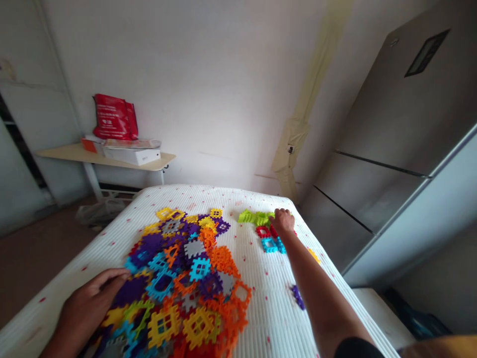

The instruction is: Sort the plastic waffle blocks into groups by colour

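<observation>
One pale wall (208, 99) fills most of the upper frame, and a tall grey cabinet (372, 124) stands along the right side. Below them, across the centre and bottom, spreads a white ribbed cover (276, 323) with small red dots. At the upper left, a light tabletop (61, 152) carries boxes (139, 155) and a red bag (112, 118). A big mixed heap of plastic pieces (194, 248) lies left of centre on the cover. At its edge, lower left, is the left hand (91, 298), the thumb and fingers narrow together; whether it holds a piece cannot be told. Right of centre, the right hand (283, 220) bends its fingers down at the end of a row of green pieces (247, 216); its grip is hidden. Red pieces (263, 231) and blue pieces (269, 244) lie just below this row. One purple piece (298, 297) lies alone, lower right, beside the forearm.
</observation>
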Demonstrator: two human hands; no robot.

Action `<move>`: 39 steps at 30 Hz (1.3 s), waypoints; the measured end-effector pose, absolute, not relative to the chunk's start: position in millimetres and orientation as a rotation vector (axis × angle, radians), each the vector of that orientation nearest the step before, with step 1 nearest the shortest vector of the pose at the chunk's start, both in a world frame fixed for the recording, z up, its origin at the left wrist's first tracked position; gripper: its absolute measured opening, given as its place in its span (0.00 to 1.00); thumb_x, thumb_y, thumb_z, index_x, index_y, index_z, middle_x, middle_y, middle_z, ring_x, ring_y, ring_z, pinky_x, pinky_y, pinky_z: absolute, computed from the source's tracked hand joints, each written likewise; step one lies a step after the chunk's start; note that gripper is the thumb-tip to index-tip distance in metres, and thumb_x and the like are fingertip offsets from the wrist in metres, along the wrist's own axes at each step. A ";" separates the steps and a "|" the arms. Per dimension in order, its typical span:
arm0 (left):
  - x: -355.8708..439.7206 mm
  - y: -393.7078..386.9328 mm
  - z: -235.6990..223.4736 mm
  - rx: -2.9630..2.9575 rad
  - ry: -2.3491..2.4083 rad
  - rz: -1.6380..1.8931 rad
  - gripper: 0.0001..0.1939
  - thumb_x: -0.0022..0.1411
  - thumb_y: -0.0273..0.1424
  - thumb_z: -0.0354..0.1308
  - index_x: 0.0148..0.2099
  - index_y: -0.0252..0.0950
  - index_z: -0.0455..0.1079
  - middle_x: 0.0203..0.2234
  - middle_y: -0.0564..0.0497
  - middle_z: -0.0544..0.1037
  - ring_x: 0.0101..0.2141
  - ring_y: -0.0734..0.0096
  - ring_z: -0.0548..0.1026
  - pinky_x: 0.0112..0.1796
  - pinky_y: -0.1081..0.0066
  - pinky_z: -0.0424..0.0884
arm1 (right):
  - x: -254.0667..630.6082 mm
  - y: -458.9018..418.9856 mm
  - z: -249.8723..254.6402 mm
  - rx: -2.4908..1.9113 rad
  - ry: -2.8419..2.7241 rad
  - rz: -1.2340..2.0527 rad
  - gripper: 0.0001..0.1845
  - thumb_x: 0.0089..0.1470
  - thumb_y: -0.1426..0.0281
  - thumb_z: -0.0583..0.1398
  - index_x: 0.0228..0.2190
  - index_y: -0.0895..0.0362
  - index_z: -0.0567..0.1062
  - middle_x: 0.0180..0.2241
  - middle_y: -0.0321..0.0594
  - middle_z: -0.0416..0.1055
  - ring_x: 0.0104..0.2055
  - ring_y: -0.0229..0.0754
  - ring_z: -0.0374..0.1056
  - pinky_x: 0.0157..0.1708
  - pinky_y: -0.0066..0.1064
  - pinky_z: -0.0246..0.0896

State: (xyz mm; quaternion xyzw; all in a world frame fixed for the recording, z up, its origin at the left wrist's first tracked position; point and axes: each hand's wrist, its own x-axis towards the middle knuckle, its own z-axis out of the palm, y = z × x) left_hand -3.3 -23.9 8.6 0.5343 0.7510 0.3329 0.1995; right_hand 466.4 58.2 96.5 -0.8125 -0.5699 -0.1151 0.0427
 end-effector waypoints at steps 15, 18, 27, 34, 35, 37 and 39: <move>14.1 -37.0 31.1 1.411 1.970 1.084 0.16 0.47 0.43 0.54 0.33 0.38 0.73 0.29 0.51 0.82 0.34 0.61 0.78 0.35 0.72 0.70 | 346.2 -92.9 87.6 -1.052 -2.498 0.669 0.08 0.52 0.68 0.60 0.36 0.53 0.76 0.38 0.36 0.74 0.39 0.38 0.69 0.40 0.27 0.62; 15.0 -37.0 32.0 1.410 1.966 1.095 0.16 0.46 0.42 0.53 0.32 0.38 0.73 0.28 0.51 0.81 0.34 0.61 0.78 0.35 0.72 0.70 | 333.9 -111.7 75.0 -1.019 -2.691 0.510 0.12 0.47 0.64 0.64 0.35 0.54 0.75 0.37 0.38 0.73 0.43 0.43 0.66 0.44 0.31 0.60; 15.9 -36.8 36.6 1.379 1.989 1.083 0.17 0.42 0.43 0.55 0.31 0.39 0.74 0.28 0.51 0.82 0.34 0.59 0.78 0.35 0.70 0.70 | 317.2 -126.0 45.0 -1.240 -2.725 0.104 0.15 0.48 0.60 0.61 0.36 0.55 0.70 0.35 0.41 0.71 0.37 0.45 0.65 0.36 0.34 0.60; 18.0 -37.8 41.6 1.352 2.008 1.080 0.16 0.40 0.44 0.54 0.29 0.40 0.73 0.25 0.52 0.81 0.32 0.59 0.78 0.34 0.71 0.70 | 314.0 -125.9 44.5 -1.241 -2.727 0.186 0.17 0.51 0.55 0.59 0.36 0.54 0.71 0.36 0.40 0.72 0.37 0.45 0.67 0.34 0.33 0.61; 18.2 -37.6 41.8 1.350 2.012 1.079 0.16 0.40 0.44 0.54 0.28 0.40 0.73 0.25 0.52 0.81 0.32 0.59 0.78 0.33 0.71 0.70 | 314.3 -125.1 45.4 -1.248 -2.724 0.221 0.18 0.51 0.54 0.59 0.37 0.54 0.71 0.36 0.40 0.72 0.38 0.44 0.67 0.33 0.32 0.61; 18.0 -36.8 41.4 1.348 2.019 1.072 0.16 0.40 0.44 0.54 0.28 0.40 0.73 0.24 0.53 0.81 0.32 0.59 0.78 0.32 0.71 0.70 | 314.5 -123.9 47.6 -1.273 -2.710 0.283 0.19 0.50 0.54 0.60 0.38 0.54 0.72 0.37 0.40 0.72 0.37 0.43 0.68 0.31 0.30 0.60; 16.9 -35.7 40.1 1.348 2.026 1.054 0.16 0.41 0.44 0.54 0.29 0.41 0.74 0.25 0.53 0.81 0.32 0.59 0.78 0.32 0.71 0.69 | 313.8 -123.8 50.1 -1.306 -2.699 0.326 0.20 0.49 0.54 0.61 0.39 0.54 0.72 0.37 0.39 0.72 0.37 0.43 0.68 0.29 0.29 0.59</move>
